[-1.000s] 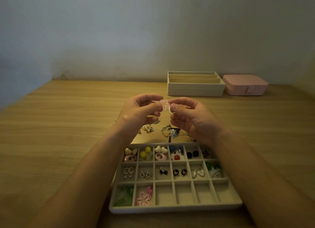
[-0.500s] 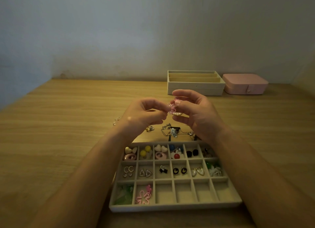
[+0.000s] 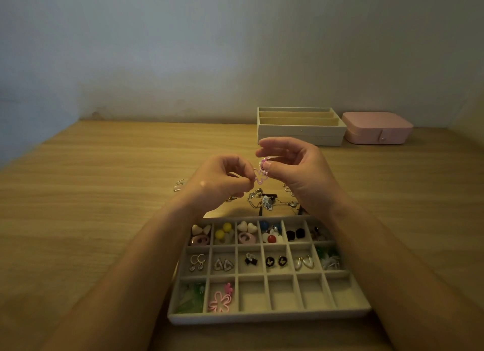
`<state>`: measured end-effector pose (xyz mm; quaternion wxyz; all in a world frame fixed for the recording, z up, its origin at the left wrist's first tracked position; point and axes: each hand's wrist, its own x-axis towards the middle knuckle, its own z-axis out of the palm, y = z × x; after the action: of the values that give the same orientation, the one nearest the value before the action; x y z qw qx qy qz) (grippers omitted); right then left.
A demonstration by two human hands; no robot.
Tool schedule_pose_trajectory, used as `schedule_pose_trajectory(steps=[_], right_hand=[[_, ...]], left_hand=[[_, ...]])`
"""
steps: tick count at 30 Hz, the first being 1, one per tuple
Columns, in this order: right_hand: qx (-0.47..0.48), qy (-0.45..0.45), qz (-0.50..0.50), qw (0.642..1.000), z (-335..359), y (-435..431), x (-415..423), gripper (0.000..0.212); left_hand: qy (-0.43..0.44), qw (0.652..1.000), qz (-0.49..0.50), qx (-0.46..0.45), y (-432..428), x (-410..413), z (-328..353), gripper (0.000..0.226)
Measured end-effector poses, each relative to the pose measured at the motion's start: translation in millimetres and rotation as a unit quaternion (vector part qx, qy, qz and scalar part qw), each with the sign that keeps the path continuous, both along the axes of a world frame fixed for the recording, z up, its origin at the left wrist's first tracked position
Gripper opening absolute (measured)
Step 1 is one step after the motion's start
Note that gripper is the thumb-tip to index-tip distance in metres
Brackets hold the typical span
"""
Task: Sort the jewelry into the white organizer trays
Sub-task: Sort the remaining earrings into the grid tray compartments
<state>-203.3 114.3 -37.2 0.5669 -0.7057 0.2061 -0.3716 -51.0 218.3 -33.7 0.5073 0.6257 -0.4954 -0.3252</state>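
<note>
Head view: pink flower earring (image 3: 261, 177) pinched between both hands
Held aloft beyond the far edge of the white tray (image 3: 262, 317): left hand (image 3: 222, 184) pinching petals, right hand (image 3: 297, 172) pinching the pearl loop (image 3: 262, 162); matching flower (image 3: 218, 300) in near row, second compartment from left, toward the left hand's side.

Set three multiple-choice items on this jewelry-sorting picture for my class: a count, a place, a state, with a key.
1. How many compartments in the compartment tray's nearest row are empty? A) one B) four C) six
2. Where is the pink case? A) inside a compartment B) right of the stacked trays C) on the floor
3. What are the left hand and right hand doing? A) resting flat B) closing a lid C) pinching a pink flower earring
Key: 1 B, only two hold pieces; 2 B, side by side near the wall; 3 C, fingertips meet on it.
</note>
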Motion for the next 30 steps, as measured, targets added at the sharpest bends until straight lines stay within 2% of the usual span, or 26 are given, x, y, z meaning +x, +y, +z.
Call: schedule_pose_trajectory(steps=[5,9,12,20,22,26,30], right_hand=[[-0.018,0.009,-0.026,0.999,1,2,0,0.035],[-0.011,0.009,-0.033,0.999,6,4,0,0.041],[-0.021,0.013,-0.041,0.999,12,9,0,0.044],[-0.065,0.054,-0.014,0.996,40,33,-2,0.039],[-0.056,0.062,-0.001,0.997,41,46,-4,0.035],[0.054,0.063,0.051,0.995,40,66,-14,0.028],[0.038,0.129,0.063,0.989,36,90,-26,0.03]], left_hand=[[-0.021,1.0,0.004,0.012,0,1,1,0.018],[-0.046,0.997,0.045,-0.047,3,5,7,0.012],[-0.046,0.994,0.04,-0.087,7,7,17,0.012],[-0.064,0.995,0.046,-0.064,35,0,37,0.005],[-0.09,0.993,0.054,-0.055,46,-3,41,0.004],[-0.086,0.994,0.051,-0.038,69,-11,41,0.005],[-0.052,0.997,0.046,-0.018,89,-19,38,0.004]])
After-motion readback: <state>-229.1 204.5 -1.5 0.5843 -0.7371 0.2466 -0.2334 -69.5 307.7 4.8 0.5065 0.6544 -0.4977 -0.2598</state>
